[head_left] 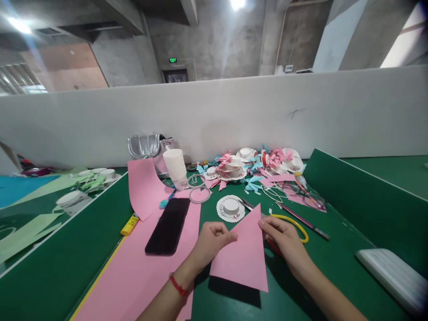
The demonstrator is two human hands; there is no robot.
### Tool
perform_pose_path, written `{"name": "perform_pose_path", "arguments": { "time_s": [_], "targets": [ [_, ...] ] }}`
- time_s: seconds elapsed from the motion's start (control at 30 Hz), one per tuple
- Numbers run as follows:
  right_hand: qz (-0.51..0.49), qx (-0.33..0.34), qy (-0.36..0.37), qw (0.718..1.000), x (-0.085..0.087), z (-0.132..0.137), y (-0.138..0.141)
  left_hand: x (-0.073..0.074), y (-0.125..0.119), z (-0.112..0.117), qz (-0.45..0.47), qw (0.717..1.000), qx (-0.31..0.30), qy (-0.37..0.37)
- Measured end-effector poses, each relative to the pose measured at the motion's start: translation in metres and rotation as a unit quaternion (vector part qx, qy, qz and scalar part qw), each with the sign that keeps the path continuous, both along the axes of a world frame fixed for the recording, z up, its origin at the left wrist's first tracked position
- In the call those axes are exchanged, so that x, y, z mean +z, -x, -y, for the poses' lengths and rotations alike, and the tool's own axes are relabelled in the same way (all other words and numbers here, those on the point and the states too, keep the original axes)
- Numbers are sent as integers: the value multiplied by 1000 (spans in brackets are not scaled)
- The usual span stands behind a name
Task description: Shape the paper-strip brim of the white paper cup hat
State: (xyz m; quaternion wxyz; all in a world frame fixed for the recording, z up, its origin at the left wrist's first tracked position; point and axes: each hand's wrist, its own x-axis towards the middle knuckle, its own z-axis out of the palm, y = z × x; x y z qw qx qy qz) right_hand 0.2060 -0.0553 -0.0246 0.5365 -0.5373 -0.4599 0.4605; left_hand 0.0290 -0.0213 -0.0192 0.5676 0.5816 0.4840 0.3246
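A piece of pink paper (242, 258) with a slanted upper left edge and a pointed top is raised a little above the green table. My left hand (214, 243), with a red bracelet on the wrist, pinches its left edge, thumb on the front. At the upper right edge, near the point, my right hand (282, 236) pinches it between thumb and fingers. Just beyond the paper lies a white cut paper cup (231, 208) flattened into a fringed disc. Scissors with a yellow handle (294, 225) lie partly hidden behind the paper and my right hand.
Left of my hands, a black phone (168, 227) lies on pink sheets (110, 276). Stacked paper cups (175, 167), a silver bag (147, 145) and a pile of pink and blue paper pieces (230, 167) stand farther back. Green dividers (361, 200) flank the table; a white object (391, 276) sits right.
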Motion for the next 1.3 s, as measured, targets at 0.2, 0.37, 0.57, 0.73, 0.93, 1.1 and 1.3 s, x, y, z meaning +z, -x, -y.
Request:
{"name": "perform_pose_path", "arguments": {
  "time_s": [0.2,0.37,0.57,0.73,0.93,1.1,1.3],
  "targets": [
    [29,17,-11,999,-1,-1,0,0,2,0,-10,1000,-25,-13],
    [42,-43,-22,998,-3,0,-1,0,1,2,-42,996,-68,-33],
    [7,-53,-26,998,-8,0,-2,-2,2,2,-42,994,-95,-39],
    [26,-63,-23,997,-9,-1,-2,-5,5,1,-57,989,-138,-16],
    [63,-55,-7,996,-1,-3,-3,-7,5,2,-49,986,-160,1],
    [42,14,2,999,-3,-2,4,-10,-5,8,-17,994,-98,-50],
    [35,163,40,985,-13,2,15,-11,-9,9,-34,989,80,-117]
  ]
}}
